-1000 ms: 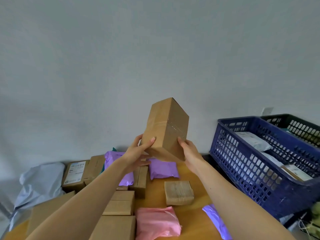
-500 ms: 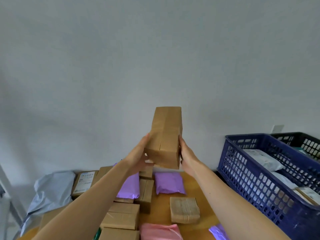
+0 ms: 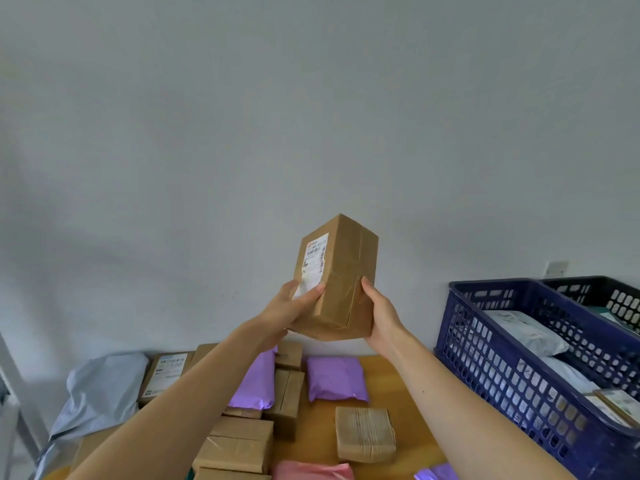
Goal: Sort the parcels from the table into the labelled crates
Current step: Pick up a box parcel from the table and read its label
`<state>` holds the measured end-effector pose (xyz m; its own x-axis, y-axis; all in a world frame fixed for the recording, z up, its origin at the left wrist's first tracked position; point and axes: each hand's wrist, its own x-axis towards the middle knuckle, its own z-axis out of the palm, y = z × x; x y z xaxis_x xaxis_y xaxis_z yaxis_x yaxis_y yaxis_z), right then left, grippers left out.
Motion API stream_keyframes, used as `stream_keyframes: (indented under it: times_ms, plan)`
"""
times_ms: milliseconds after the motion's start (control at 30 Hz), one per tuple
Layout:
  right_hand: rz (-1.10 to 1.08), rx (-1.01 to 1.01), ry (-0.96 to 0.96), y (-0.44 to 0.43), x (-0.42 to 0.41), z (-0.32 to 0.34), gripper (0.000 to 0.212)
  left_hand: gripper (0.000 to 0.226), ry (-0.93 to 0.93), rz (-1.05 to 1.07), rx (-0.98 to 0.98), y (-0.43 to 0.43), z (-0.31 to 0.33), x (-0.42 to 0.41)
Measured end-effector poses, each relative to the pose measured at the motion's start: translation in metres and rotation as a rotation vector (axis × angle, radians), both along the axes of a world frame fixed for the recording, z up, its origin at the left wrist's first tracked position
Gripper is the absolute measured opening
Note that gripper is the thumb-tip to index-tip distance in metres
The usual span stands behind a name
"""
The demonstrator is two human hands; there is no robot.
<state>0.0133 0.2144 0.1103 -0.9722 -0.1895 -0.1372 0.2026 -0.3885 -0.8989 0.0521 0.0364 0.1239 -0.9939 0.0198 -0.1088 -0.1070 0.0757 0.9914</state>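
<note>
I hold a tall brown cardboard box [image 3: 341,282] upright in the air in front of the wall, above the far part of the wooden table [image 3: 318,420]. A white shipping label on its left face is turned toward me. My left hand [image 3: 294,311] grips its lower left side, thumb across the label's bottom. My right hand [image 3: 379,315] grips its lower right side. A blue crate [image 3: 485,368] at the right holds pale mailer bags and a labelled box. A dark crate [image 3: 620,299] stands behind it.
On the table lie purple mailers [image 3: 336,379], several brown boxes [image 3: 239,445], a paper-wrapped packet [image 3: 365,434], a pink mailer [image 3: 311,471] and a labelled box [image 3: 166,374]. A grey bag [image 3: 100,393] slumps at the left. The wall stands right behind.
The box has been turned in my hands so its labelled face now shows toward me. The view has tilted up, and the crates sit lower and further right.
</note>
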Motion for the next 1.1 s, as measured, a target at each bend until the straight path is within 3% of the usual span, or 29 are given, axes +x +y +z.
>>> stream_keyframes:
  times_ms: [167,233,367,533,700,833,1100]
  plan:
    - [-0.134,0.187,0.105,0.005,-0.004,-0.002,0.033,0.113,-0.025,0.094,0.033,0.002,-0.002,-0.001]
    - [-0.169,0.284,0.188,0.006,-0.002,-0.001,0.033,0.115,-0.041,0.144,0.047,0.003,-0.004,-0.002]
    - [-0.090,0.369,0.239,0.010,-0.006,0.000,0.053,0.099,-0.033,0.218,-0.025,0.000,-0.009,-0.003]
    - [0.096,0.419,0.232,0.019,-0.002,0.010,0.063,0.053,0.040,0.259,0.015,-0.001,-0.011,-0.006]
    - [0.055,0.429,0.277,0.022,-0.009,0.013,0.030,0.036,0.065,0.311,0.132,-0.007,-0.012,-0.012]
    - [-0.009,0.392,0.359,0.019,-0.011,0.013,0.035,0.032,0.134,0.334,0.203,-0.015,-0.015,-0.015]
    - [-0.079,0.372,0.379,0.013,-0.005,0.006,0.040,0.046,0.194,0.269,0.217,-0.024,-0.018,-0.015]
